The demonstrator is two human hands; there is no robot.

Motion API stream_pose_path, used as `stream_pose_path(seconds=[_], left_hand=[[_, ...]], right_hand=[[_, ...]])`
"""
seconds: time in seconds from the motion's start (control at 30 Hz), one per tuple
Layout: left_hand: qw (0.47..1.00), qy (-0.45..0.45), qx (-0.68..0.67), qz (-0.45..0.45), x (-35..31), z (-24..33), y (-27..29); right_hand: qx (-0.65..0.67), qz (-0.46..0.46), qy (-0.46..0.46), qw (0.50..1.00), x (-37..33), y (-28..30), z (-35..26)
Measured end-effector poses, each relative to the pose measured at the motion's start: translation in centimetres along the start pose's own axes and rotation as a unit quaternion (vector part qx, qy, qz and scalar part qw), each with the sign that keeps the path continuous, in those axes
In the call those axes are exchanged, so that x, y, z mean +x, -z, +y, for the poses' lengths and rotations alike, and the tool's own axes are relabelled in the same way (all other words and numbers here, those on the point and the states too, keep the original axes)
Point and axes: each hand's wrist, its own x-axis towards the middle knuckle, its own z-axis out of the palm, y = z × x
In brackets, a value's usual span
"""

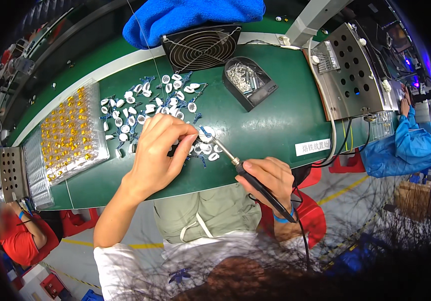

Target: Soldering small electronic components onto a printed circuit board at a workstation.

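My right hand (pixel 270 180) is wrapped round the black handle of a soldering iron (pixel 256 183). The iron's metal tip points up and left, at a small white round piece with a blue part on it (pixel 206 133); I cannot tell whether they touch. Beside that piece, my left hand (pixel 160 153) is closed in a pinch, thumb and forefinger together. Whatever lies between those fingertips is too small or hidden to name. Many similar white cup-shaped pieces with blue leads (pixel 150 108) lie loose on the green mat (pixel 285 120) beyond my left hand, some partly hidden by it.
A clear tray of yellow-orange parts (pixel 72 133) lies at left. Behind are a black fan (pixel 203 47), a blue towel (pixel 195 17) and a black bin of small metal parts (pixel 249 83). A perforated metal box (pixel 351 72) stands right. Co-workers sit at both sides.
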Motion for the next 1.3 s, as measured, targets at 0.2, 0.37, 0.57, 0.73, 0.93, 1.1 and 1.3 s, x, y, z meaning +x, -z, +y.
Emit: stream_pose_path(seconds=[0.2, 0.37, 0.57, 0.73, 0.93, 1.1, 1.3], left_hand=[[1.0, 0.004, -0.003, 0.002, 0.0, 0.1, -0.1], [1.0, 0.001, 0.004, -0.002, 0.0, 0.3, -0.3], [1.0, -0.004, 0.008, 0.003, 0.0, -0.2, -0.3], [0.996, -0.014, 0.07, 0.06, 0.1, -0.5, 1.1], [0.992, 0.028, 0.117, 0.045, -1.2, 0.4, 5.2], [0.956, 0.131, 0.24, 0.103, -6.2, -3.3, 13.0], [0.958, 0.128, 0.254, 0.041, -7.5, -4.3, 15.5]], right_hand=[[-0.005, -0.004, 0.007, 1.0, 0.1, 0.0, 0.1], [0.005, -0.007, 0.006, 1.0, 0.0, 0.2, 0.1], [0.001, -0.008, 0.004, 1.0, 0.3, 0.0, 0.1], [0.042, 0.014, -0.013, 0.999, 0.0, -0.3, 0.0], [0.026, 0.025, -0.075, 0.997, -0.6, 0.9, -1.0], [0.047, 0.061, -0.095, 0.993, -1.3, 0.5, -1.1], [0.081, 0.087, -0.062, 0.991, -0.7, -0.9, -1.1]])
